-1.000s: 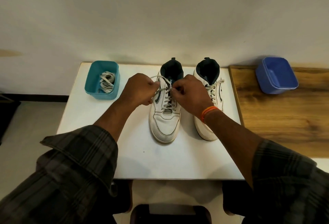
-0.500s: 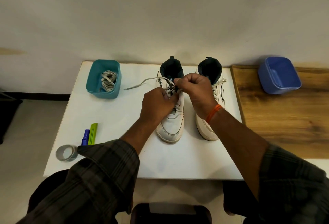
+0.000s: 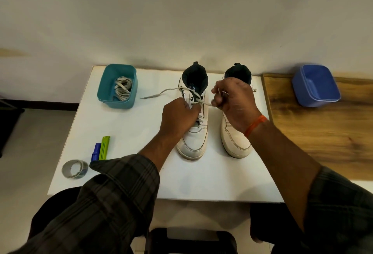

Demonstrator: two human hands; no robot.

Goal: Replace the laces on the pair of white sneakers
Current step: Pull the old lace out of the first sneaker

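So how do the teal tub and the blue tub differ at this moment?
The teal tub stands on the white table and holds a bundle of laces; the blue tub stands on the wooden surface and looks empty. The teal tub is taller and narrower, the blue tub wider. Both are open-topped.

Dark plaid sleeves [image 3: 113,199], seemingly grey-checked, pushed up the forearms; an orange band [image 3: 255,125] circles the right wrist.

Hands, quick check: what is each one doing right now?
Left hand: fingers curled on the left sneaker at its lacing.
Right hand: pinching the lace pulled out from that sneaker.
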